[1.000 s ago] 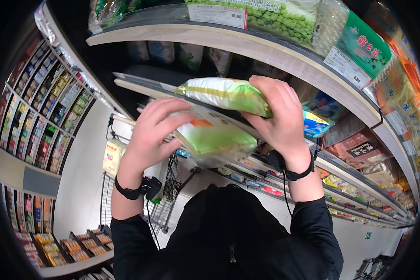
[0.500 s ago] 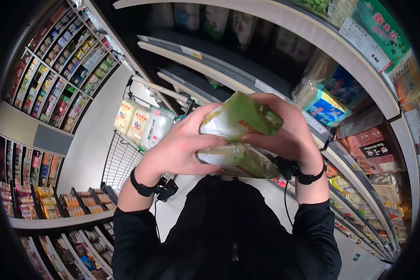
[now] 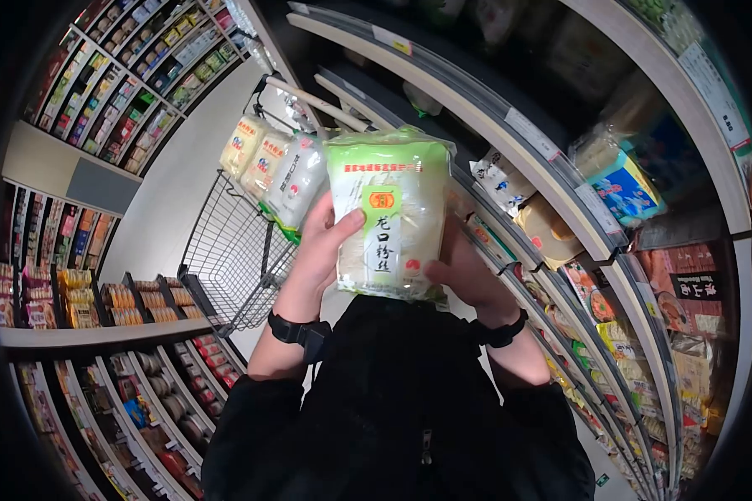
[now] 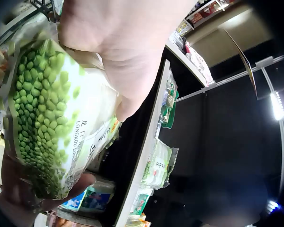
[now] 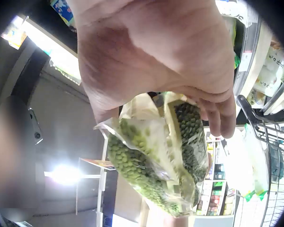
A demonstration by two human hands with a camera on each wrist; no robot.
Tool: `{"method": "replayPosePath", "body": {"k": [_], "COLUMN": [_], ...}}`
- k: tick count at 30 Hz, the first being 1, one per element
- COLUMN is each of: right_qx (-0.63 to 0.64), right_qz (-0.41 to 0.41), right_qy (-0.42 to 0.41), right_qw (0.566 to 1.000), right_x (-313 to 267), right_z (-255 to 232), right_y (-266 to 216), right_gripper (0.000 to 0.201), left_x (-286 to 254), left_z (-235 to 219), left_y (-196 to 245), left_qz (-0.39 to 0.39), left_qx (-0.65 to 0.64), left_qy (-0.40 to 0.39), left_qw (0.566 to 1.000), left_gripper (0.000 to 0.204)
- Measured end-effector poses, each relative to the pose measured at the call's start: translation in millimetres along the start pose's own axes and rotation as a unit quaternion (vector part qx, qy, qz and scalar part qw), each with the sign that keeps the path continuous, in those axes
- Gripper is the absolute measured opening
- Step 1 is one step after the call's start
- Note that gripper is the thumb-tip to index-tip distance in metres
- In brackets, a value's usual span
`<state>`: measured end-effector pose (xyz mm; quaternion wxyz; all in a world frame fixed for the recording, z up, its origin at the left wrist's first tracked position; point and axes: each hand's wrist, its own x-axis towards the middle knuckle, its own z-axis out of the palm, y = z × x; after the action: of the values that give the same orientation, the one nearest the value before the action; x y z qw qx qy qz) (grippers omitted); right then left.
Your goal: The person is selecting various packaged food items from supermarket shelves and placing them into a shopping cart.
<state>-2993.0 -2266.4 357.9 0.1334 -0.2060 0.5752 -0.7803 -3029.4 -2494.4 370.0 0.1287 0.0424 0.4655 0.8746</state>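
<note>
Both hands grip a clear-wrapped vermicelli package [image 3: 393,221], green at the top with a white body, upright in front of the torso. The left hand [image 3: 319,250] holds its left side, thumb across the front; the right hand [image 3: 472,271] holds the lower right side. In the left wrist view, the left hand [image 4: 125,42] is above the package [image 4: 47,113], whose side shows a green bean print. Two package sections, both bean-printed, show side by side [image 5: 146,161] under the right hand [image 5: 156,56] in the right wrist view.
A wire shopping cart [image 3: 226,250] stands at the left, with several packages [image 3: 267,163] at its handle end. Stocked shelves [image 3: 643,309] run along the right, their edges near the right arm. More shelves [image 3: 100,330] stand at the far left.
The packages between the hands have turned so that a labelled front faces up toward the head view. The hands have come down from the shelf and closer to the torso.
</note>
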Motion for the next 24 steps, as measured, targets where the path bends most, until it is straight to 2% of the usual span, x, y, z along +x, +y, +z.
{"method": "replayPosePath", "body": {"k": [1, 2, 4, 5, 7, 10, 13, 17, 20, 24], "right_qx": [-0.037, -0.038, -0.008, -0.009, 0.009, 0.002, -0.052, -0.022, -0.018, -0.008], "right_qz": [0.038, 0.04, 0.059, 0.06, 0.113, 0.086, 0.086, 0.117, 0.111, 0.104], "right_qy": [0.031, 0.031, 0.086, 0.086, 0.129, 0.105, 0.084, 0.075, 0.064, 0.023], "right_qw": [0.998, 0.998, 0.994, 0.994, 0.985, 0.991, 0.991, 0.99, 0.992, 0.994], "right_x": [0, 0, 1, 2, 8, 24, 44, 75, 84, 111], "right_z": [2, 4, 7, 7, 9, 23, 31, 54, 59, 79], "right_y": [0, 1, 4, 6, 13, 14, 15, 15, 23, 42], "right_gripper": [0.098, 0.098, 0.093, 0.093, 0.086, 0.08, 0.077, 0.075, 0.073, 0.075], "left_x": [0, 2, 1, -1, -1, -2, -1, -14, -25, -40], "left_z": [1, 1, -3, -12, -24, -45, -73, -99, -101, -129], "left_y": [-3, -5, -8, -13, -12, -3, 7, 26, 43, 68], "left_qz": [-0.011, -0.022, -0.03, -0.026, -0.022, -0.003, 0.026, 0.046, 0.062, 0.097], "left_qx": [0.014, 0.026, 0.03, 0.039, 0.046, 0.013, 0.048, 0.054, 0.111, 0.226], "left_qy": [0.016, 0.027, 0.023, 0.011, -0.001, -0.005, 0.004, 0.019, 0.018, 0.038], "left_qw": [1.0, 0.999, 0.999, 0.999, 0.999, 1.0, 0.999, 0.997, 0.992, 0.969], "left_gripper": [0.05, 0.049, 0.045, 0.045, 0.047, 0.05, 0.05, 0.051, 0.051, 0.051]}}
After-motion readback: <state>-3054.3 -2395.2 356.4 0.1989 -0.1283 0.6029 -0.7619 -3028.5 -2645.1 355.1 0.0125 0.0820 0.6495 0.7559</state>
